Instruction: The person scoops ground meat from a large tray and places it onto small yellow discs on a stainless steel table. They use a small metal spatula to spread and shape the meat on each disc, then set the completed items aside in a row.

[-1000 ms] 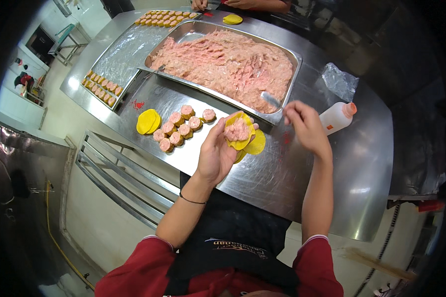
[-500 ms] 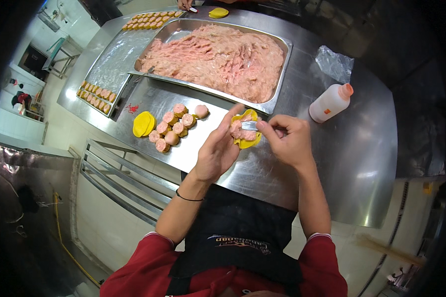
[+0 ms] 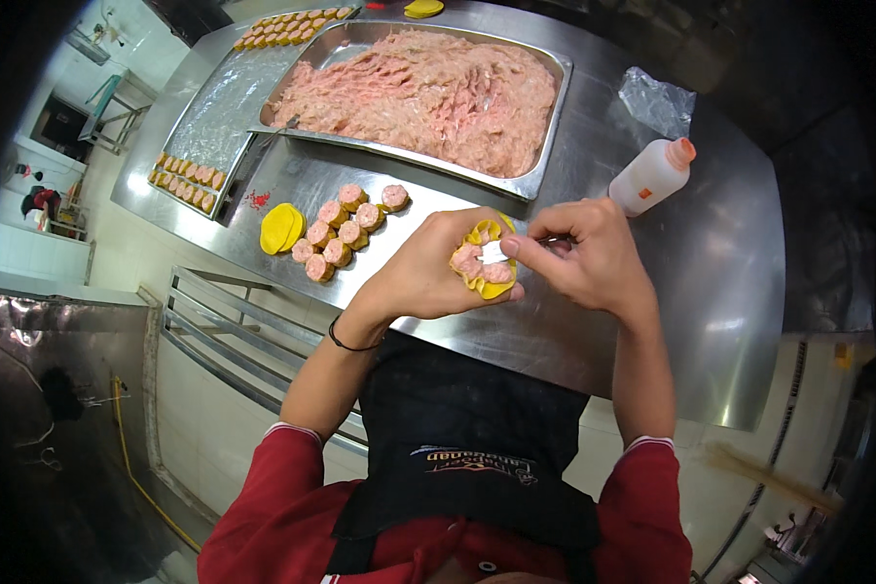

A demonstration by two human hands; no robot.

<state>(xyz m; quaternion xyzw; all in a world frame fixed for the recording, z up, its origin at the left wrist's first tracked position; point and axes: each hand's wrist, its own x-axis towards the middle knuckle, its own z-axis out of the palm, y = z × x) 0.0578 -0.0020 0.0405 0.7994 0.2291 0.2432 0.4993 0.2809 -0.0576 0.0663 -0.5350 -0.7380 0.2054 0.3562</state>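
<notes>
My left hand [image 3: 428,268] is curled round a yellow dumpling wrapper [image 3: 497,273], whose pleated rim gathers about pink minced-meat filling [image 3: 467,261]. Pinched in my right hand [image 3: 594,255] is a small flat spatula [image 3: 492,252]; its pale blade presses into the filling and its handle is mostly hidden by the fingers. Left of my hands, several open-topped dumplings [image 3: 348,234] stand upright on the steel table. Beside them lies a small stack of round yellow wrappers [image 3: 280,230]. Beyond my hands is a large metal tray [image 3: 532,185] heaped with minced meat [image 3: 428,102].
A white squeeze bottle [image 3: 649,180] with an orange cap stands right of my right hand, with a crumpled plastic bag [image 3: 658,102] behind it. At the left, a plastic-lined tray [image 3: 226,102] carries rows of dumplings. More yellow wrappers [image 3: 423,9] lie at the far edge.
My left hand has closed from spread fingers round the wrapper, whose rim is now drawn up in pleats. The spatula stays in the filling. The other person's hand at the far edge has left view.
</notes>
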